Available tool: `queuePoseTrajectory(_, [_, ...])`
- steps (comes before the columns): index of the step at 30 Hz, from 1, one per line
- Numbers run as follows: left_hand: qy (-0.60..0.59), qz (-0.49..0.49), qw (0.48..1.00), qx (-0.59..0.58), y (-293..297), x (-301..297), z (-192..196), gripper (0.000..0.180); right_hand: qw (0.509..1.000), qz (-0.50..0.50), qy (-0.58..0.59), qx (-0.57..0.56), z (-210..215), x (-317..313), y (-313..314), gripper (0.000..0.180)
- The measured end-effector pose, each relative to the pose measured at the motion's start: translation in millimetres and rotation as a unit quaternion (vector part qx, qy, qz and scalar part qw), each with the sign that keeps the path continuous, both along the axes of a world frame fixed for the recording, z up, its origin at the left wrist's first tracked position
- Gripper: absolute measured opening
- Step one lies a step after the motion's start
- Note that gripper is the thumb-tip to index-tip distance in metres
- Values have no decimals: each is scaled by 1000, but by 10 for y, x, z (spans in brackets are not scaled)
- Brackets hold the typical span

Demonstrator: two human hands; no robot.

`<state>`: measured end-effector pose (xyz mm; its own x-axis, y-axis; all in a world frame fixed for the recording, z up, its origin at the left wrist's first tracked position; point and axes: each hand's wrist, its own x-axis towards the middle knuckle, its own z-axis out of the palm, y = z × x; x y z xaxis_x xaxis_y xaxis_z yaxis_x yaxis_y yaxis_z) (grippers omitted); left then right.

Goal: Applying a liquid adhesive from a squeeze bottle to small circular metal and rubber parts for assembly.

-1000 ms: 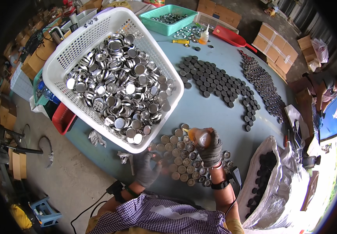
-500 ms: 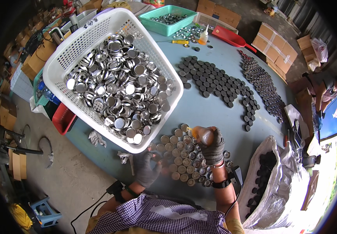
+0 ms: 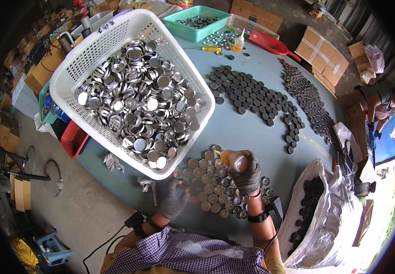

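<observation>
Round grey-blue worktable (image 3: 252,137) carries a cluster of small round brass-toned metal caps (image 3: 209,182), open side up for filling. Gloved right hand (image 3: 248,173) grips an amber squeeze bottle (image 3: 232,160), nozzle tilted down over them; gloved left hand (image 3: 172,196) rests its curled fingers at the cluster's edge, steadying it.

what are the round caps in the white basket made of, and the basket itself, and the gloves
Caps: likely thin metal, bright and mirror-like, with sharp glints.
White basket: looks like moulded plastic, glossy, with a lattice wall.
Gloves on the left hand and right hand: seemingly knitted fabric, grey and matte. The right hand grips a small amber bottle, probably plastic.
</observation>
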<state>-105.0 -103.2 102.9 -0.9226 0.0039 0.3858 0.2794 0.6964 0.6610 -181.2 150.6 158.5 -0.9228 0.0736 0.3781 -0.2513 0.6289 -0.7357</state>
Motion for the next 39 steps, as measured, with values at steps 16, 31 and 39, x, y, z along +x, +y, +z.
queuePoseTrajectory(16, [-18, -8, 1000, -15, 1, 12, 8, 41, 997, 24, 8, -69, 129, 121, -34, 48])
queuePoseTrajectory(31, [-27, -18, 999, 9, 0, -8, 66, 39, 993, 71, -39, -85, 55, 142, -85, 51])
queuePoseTrajectory(39, [8, 11, 999, -31, 29, -37, 45, 37, 993, 66, -46, -91, -7, 169, 15, 52])
